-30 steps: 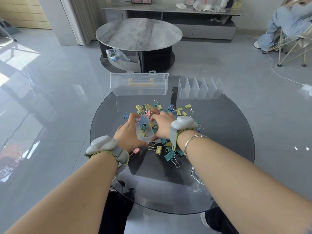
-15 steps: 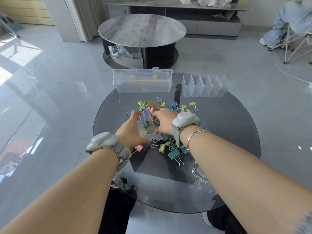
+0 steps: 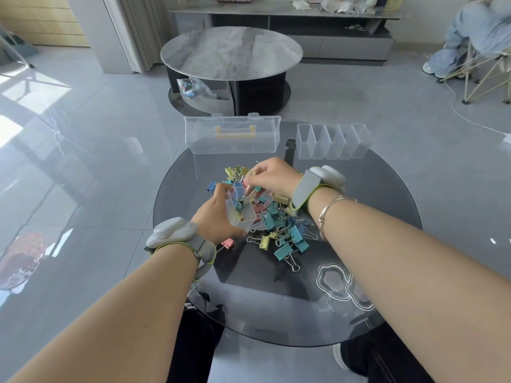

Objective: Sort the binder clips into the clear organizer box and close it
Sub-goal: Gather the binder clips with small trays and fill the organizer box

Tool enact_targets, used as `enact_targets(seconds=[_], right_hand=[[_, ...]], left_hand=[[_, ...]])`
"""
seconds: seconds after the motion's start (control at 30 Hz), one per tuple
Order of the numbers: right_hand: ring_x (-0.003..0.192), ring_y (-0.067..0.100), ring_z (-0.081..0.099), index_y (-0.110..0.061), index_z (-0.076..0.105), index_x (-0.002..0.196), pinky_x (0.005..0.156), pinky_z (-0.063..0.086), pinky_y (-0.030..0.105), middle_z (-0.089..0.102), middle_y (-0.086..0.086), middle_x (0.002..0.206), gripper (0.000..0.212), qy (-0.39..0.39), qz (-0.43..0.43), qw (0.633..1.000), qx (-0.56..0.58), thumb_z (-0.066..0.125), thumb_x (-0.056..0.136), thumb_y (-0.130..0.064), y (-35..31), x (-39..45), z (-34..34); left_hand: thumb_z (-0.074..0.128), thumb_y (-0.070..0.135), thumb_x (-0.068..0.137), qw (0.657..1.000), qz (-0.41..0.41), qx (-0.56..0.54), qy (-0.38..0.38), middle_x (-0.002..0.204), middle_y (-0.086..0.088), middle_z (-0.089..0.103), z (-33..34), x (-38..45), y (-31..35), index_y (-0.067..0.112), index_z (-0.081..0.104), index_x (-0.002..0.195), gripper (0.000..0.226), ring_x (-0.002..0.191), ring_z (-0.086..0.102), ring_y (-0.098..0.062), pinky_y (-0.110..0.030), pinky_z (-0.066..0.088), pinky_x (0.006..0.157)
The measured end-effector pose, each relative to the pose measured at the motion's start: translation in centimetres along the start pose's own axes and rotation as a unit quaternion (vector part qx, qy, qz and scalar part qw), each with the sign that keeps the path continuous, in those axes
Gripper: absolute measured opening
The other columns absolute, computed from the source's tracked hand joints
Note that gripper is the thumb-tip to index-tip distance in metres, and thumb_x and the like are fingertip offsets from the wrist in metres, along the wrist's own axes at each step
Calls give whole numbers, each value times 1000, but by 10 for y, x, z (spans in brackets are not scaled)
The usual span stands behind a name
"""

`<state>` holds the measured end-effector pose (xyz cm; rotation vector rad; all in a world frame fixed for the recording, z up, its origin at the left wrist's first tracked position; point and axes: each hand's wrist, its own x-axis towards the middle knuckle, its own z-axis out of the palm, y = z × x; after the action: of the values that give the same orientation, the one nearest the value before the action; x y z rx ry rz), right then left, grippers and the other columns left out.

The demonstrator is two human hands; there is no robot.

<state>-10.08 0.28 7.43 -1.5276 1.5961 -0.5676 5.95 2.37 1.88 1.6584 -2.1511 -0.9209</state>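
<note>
A heap of pastel binder clips (image 3: 279, 225) lies in the middle of the round dark glass table (image 3: 373, 217). My left hand (image 3: 218, 217) grips a small clear bin (image 3: 240, 208) tilted over the heap, with several clips inside it. My right hand (image 3: 272, 176) hovers just above the bin's mouth, fingers pinched on a clip. The clear organizer box (image 3: 232, 134) with a yellow handle stands open at the table's far edge. A row of clear divider bins (image 3: 333, 140) stands to its right.
Beyond the glass table is a round marble coffee table (image 3: 231, 52) with a bag of clips on its lower shelf. A folding chair (image 3: 484, 70) with clothes stands far right. Glossy grey floor tiles surround the table.
My right hand has risen from the heap to above the small bin's mouth with a clip. My left hand has kept hold of the bin in about the same place.
</note>
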Motion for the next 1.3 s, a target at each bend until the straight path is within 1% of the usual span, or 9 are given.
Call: enact_targets(seconds=[0.13,0.23,0.37,0.5,0.63,0.77,1.0,1.13,1.3], right_hand=[[60,13,62,-15,58,76,44,46,15,65,1,79,14,-76,-3,992,-102,70,83,-12,-7,-2,5],[79,18,64,-7,69,101,63,54,27,70,9,98,20,-70,-22,989,-124,71,81,-11,-10,-4,12],[83,18,66,-6,65,116,60,53,22,67,8,102,36,-92,-24,989,-110,69,80,-6,-14,-6,10],[97,26,66,-5,72,101,87,55,37,70,12,105,26,-75,-44,988,-130,66,77,5,-16,-5,5],[96,23,65,-10,75,97,83,53,30,71,8,104,30,-38,-55,985,-159,56,81,6,-14,-2,10],[106,27,57,-13,60,115,79,46,30,55,9,122,36,49,-34,970,-234,56,82,1,1,9,15],[139,35,23,-25,28,148,111,27,41,24,7,154,76,-34,-67,941,-330,65,82,-20,30,21,35],[118,30,47,-19,49,132,86,43,32,42,7,133,51,14,-100,931,-350,65,84,-13,30,33,38],[89,29,51,-15,51,117,62,35,30,37,9,113,41,20,-100,905,-412,64,79,-9,27,30,36]], left_hand=[[85,23,61,1000,-7,9,7,117,-6,55,0,-2,5,19,28,128,88,99,56,-29,-45,50,86],[85,22,61,1000,-5,7,7,117,-6,56,0,-3,7,17,28,129,89,99,57,-28,-44,50,86],[85,23,61,1000,-8,9,10,118,-4,56,0,-3,5,17,28,129,88,97,56,-26,-37,48,81],[84,24,62,1000,-1,11,8,118,-3,56,1,-3,4,18,28,128,87,95,57,-25,-35,48,79],[85,25,62,1000,0,11,2,119,-3,55,0,-2,3,20,27,126,87,98,57,-26,-40,51,84],[85,27,62,1000,2,9,-8,120,-2,54,-1,-1,0,19,27,129,89,100,57,-26,-42,50,87],[84,28,62,999,27,-11,-18,124,0,51,-7,-3,-8,21,28,127,87,104,55,-24,-40,50,90],[85,29,62,999,35,-25,-24,126,1,50,-11,-4,-14,24,28,128,87,106,55,-23,-41,49,94],[84,30,62,999,37,-23,-25,128,3,50,-7,0,-13,24,26,129,89,106,54,-21,-33,49,90]])
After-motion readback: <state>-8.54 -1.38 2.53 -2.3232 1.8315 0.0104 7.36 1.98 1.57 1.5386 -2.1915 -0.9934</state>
